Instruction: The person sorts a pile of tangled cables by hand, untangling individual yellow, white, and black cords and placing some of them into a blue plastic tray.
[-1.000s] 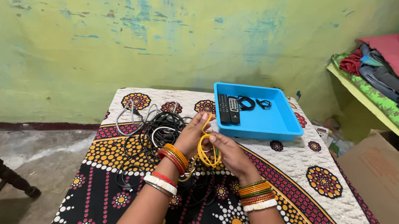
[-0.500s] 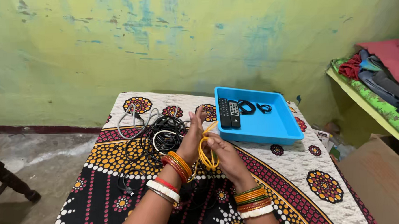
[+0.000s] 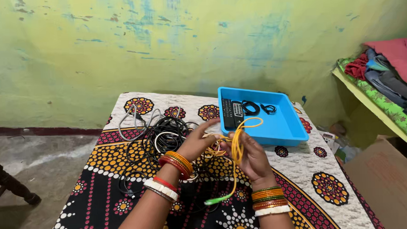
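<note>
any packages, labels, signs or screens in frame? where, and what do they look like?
Cardboard box: lower right, on the floor beside the table, plain brown, open flap.
Small packet: on the floor just right of the blue tray, pale, too small to tell more.
No signs or screens.

Glossy plastic blue tray [image 3: 281, 125], printed matt tablecloth [image 3: 306, 169], smooth rubbery yellow cable [image 3: 236, 147], rough flaking painted wall [image 3: 164, 43].

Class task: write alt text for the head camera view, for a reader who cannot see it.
Two bangled hands, left hand and right hand, hold a coiled yellow cable above a patterned tablecloth, its green-tipped end dangling. A tangle of black and white cables lies to the left; behind, a blue tray holds two remotes and small black cables.
</note>
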